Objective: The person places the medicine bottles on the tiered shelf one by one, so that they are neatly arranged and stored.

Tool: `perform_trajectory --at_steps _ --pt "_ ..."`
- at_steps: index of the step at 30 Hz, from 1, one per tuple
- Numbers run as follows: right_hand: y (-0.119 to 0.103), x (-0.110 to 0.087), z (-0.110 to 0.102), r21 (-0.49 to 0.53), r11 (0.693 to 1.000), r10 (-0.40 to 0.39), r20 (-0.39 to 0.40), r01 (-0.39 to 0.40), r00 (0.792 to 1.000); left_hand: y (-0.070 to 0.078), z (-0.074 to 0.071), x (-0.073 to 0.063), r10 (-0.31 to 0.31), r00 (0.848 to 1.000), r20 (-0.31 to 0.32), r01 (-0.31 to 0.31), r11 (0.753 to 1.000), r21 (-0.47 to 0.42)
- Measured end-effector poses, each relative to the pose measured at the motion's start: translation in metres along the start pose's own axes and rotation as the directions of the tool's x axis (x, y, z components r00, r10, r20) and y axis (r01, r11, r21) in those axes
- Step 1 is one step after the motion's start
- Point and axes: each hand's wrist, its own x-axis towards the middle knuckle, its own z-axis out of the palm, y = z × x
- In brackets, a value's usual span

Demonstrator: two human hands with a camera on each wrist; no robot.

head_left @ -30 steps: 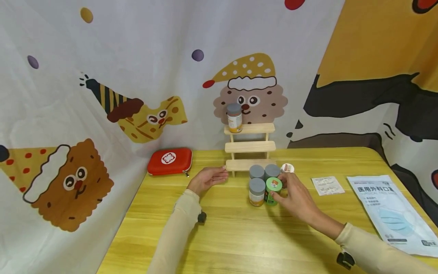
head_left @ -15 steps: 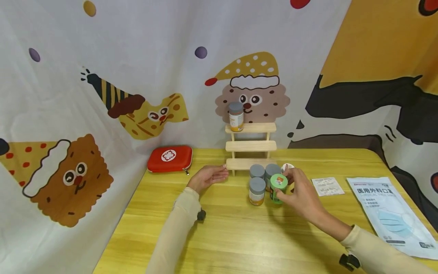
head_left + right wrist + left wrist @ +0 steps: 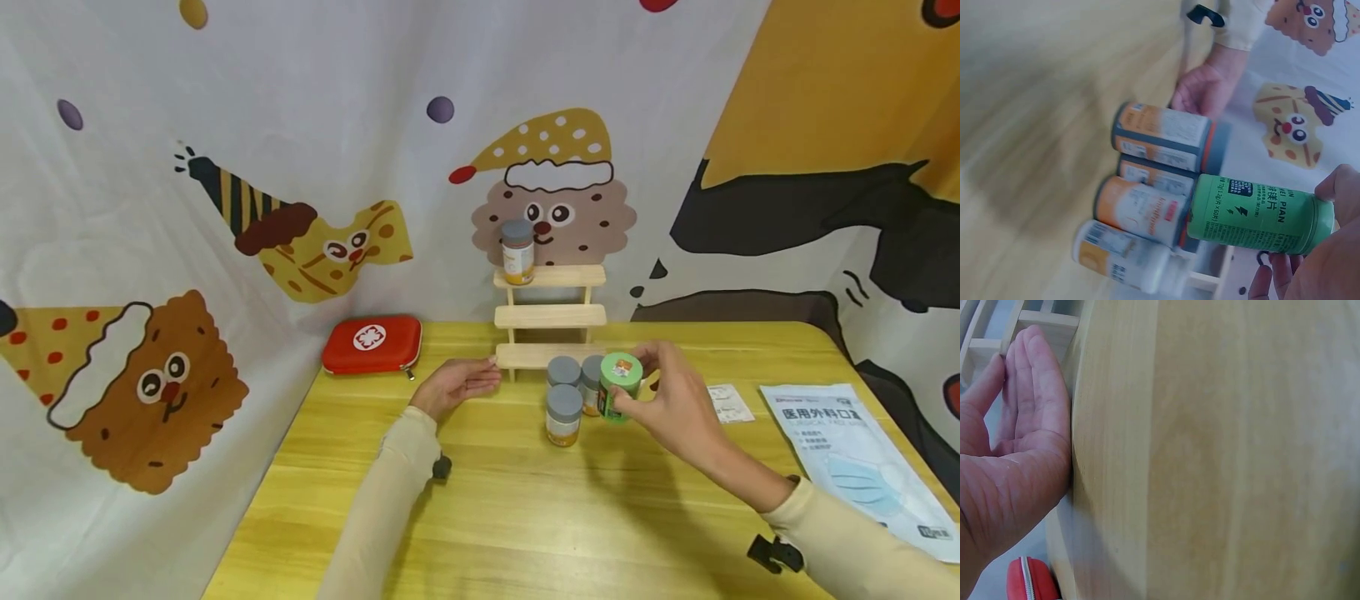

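Observation:
My right hand (image 3: pixel 678 404) pinches a green pill bottle (image 3: pixel 619 387) by its upper end, thumb on the near side. In the right wrist view this bottle (image 3: pixel 1254 212) overlaps the standing ones. Several grey-lidded pill bottles (image 3: pixel 563 421) with orange-and-white labels stand grouped to its left. Beside them in the right wrist view is a white bottle (image 3: pixel 1119 256), which the right hand hides in the head view. My left hand (image 3: pixel 457 387) lies on its edge on the table, fingers straight, fingertips right at the left end of a three-step wooden rack (image 3: pixel 550 317).
Another grey-lidded bottle (image 3: pixel 517 254) stands on the rack's top step, at its left. A red zip case (image 3: pixel 372 346) lies back left. On the right are a small printed packet (image 3: pixel 729 404) and a face mask pack (image 3: pixel 862 467). A printed cloth (image 3: pixel 360 67) hangs behind the table.
The right hand has drawn the green bottle rightward out of the group and raised it. The left hand has kept its place by the rack.

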Motion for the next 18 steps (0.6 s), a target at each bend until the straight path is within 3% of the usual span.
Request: perform_trajectory --at_steps 7,18 --pt "-0.006 0.014 -0.014 -0.009 1.0 -0.015 -0.024 0.015 1.0 -0.002 0.001 0.005 -0.011 1.0 0.021 0.011 1.0 -0.01" --pt "-0.018 0.043 -0.01 0.018 1.0 0.001 -0.059 0.0 0.998 0.004 -0.001 0.001 -0.027 0.999 0.032 0.027 1.0 0.015"
